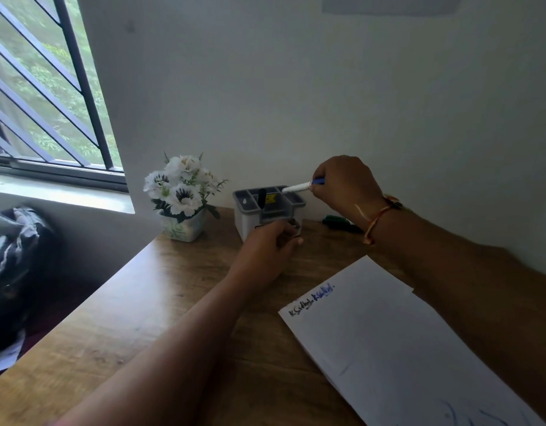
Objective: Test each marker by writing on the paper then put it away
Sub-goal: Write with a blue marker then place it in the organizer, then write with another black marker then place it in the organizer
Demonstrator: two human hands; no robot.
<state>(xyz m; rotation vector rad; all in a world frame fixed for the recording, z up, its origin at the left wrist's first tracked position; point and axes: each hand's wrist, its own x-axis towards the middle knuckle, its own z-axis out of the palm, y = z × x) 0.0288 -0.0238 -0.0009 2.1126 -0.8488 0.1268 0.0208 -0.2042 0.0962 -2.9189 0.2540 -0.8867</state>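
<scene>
My right hand (342,186) grips a white marker with a blue cap (299,187), its white end pointing left over the grey organiser (250,224). A black marker (261,198) stands upright in one compartment of the organiser. My left hand (265,250) curls against the organiser's front wall. A green marker (336,220) lies on the desk behind my right wrist. The white paper (388,339) lies at the front right, with a black scribble and a blue scribble near its far corner.
A pot of white artificial flowers (181,198) stands left of the organiser on the wooden desk (142,302). The wall rises right behind them. A barred window (44,87) is at the left, a dark bag (13,256) beside the desk.
</scene>
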